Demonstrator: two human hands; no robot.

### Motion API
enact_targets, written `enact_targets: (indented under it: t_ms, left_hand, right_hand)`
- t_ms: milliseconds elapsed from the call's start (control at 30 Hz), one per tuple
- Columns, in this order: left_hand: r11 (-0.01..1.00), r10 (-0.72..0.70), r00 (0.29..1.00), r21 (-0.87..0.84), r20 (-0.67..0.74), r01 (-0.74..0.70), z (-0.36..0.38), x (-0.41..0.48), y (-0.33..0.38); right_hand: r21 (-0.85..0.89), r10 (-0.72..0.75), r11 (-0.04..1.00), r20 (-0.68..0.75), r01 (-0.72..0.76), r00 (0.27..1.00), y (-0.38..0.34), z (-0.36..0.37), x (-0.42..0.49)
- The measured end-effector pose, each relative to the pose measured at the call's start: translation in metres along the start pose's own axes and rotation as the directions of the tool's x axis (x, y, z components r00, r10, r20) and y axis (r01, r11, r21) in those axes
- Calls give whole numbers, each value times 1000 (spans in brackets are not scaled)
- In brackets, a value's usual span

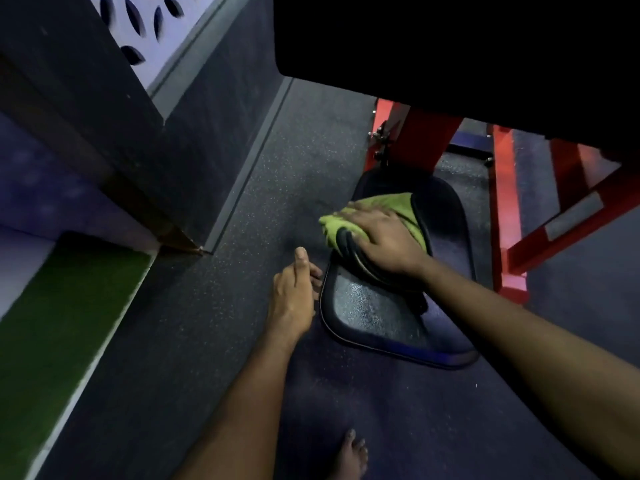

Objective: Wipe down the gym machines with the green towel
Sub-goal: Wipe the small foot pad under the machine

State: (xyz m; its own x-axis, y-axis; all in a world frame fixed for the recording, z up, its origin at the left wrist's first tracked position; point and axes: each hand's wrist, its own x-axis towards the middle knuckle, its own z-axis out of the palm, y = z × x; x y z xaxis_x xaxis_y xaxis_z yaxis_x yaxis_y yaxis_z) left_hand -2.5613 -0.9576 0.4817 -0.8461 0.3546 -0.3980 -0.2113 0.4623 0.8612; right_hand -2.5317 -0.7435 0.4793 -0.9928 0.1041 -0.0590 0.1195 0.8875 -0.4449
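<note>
Green towel (379, 202) under right hand (384, 237).

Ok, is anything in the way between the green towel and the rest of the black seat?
Nothing visible. The right hand presses the green towel flat onto the black seat pad, and the pad's near part lies bare. The left hand is at the pad's left edge, beside the wiping path.

Towel (377, 206) on far-left part of seat pad (381, 313), right hand (384, 237) flat on top of towel. Left hand (294, 292) just beside pad's left edge. Machine frame (426, 140) behind and right of pad. Wall (86, 98) far left, turf strip (52, 323) below it. Bare foot (351, 455) on floor before pad
</note>
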Motion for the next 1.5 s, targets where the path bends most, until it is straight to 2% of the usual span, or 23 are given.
enact_targets:
  t_ms: [67,233,267,367,433,500,600,667,767,833,900,967,1000,1033,1133,1167,1200,1233,1300,1333,1367,1467,1500]
  left_hand:
    - [1000,5,1000,17,16,-5,-1,-4,-4]
    - [1000,-3,1000,-14,20,3,-14,-8,-5]
    - [1000,-1,1000,-18,8,1,-17,-8,-7]
    - [1000,7,1000,10,-15,-7,-28,-9,-9]
    - [999,37,999,32,-10,-37,-31,-12,-9]
    - [997,70,998,44,-3,-70,-34,-14,-8]
    - [994,95,995,46,-10,-94,-38,-15,-12]
    - [996,84,996,34,-8,-83,-37,-16,-11]
    - [998,61,996,18,63,-62,-31,-23,-5]
    - [999,41,990,10,133,-42,-25,-27,-3]
    - [998,18,985,54,170,-27,-23,-27,-5]
    - [999,-25,985,43,171,17,-23,-26,-4]
    - [999,-45,984,18,171,43,-24,-25,-3]
    - [998,-62,982,-5,176,64,-25,-25,-1]
    - [998,-69,979,-1,194,70,-26,-21,-2]
    - [998,-63,977,9,203,62,-26,-19,-4]
    - [998,-58,975,17,214,56,-26,-20,-6]
    - [999,-49,973,17,225,47,-25,-19,-8]
    - [999,-32,976,35,215,25,-24,-17,-10]
    - [999,-21,980,40,198,13,-22,-16,-12]
    - [999,-2,984,37,179,-5,-20,-16,-13]
    - [984,88,985,144,148,-110,-13,-15,-9]
    - [971,112,982,194,150,-140,-10,-15,-6]
  right_hand:
    - [35,-56,998,66,53,996,9,-7,-12]
    - [9,203,979,-68,-203,977,-10,-1,9]
    - [-8,197,980,-76,-198,978,-23,5,0]
    - [-8,17,1000,-14,-17,1000,-47,15,-52]
    - [-45,-44,998,28,45,999,-42,12,-63]
    - [-84,66,994,4,-66,998,-39,13,-49]
    - [-142,256,952,-107,-270,961,-67,27,-39]
    - [-134,237,958,-136,-255,962,-84,39,-62]
    - [-160,136,976,-90,-149,987,-88,39,-111]
    - [-170,165,969,-103,-181,981,-74,32,-120]
    - [-140,343,918,-185,-371,921,-70,33,-106]
    - [-59,548,810,-276,-583,790,-87,38,-80]
    - [-39,587,779,-303,-625,751,-98,43,-75]
    - [-37,566,794,-317,-606,761,-106,48,-78]
    - [-120,367,907,-246,-404,897,-93,46,-118]
    - [-145,355,908,-235,-394,905,-79,41,-129]
    - [-143,402,884,-259,-446,879,-67,35,-133]
    - [-102,499,830,-302,-548,812,-58,31,-131]
    - [36,699,668,-372,-743,611,-67,35,-108]
    - [70,745,606,-399,-792,535,-80,40,-99]
    - [76,739,606,-422,-792,525,-93,46,-98]
    - [-27,564,783,-390,-622,728,-98,55,-131]
    - [-55,532,805,-377,-591,758,-89,51,-145]
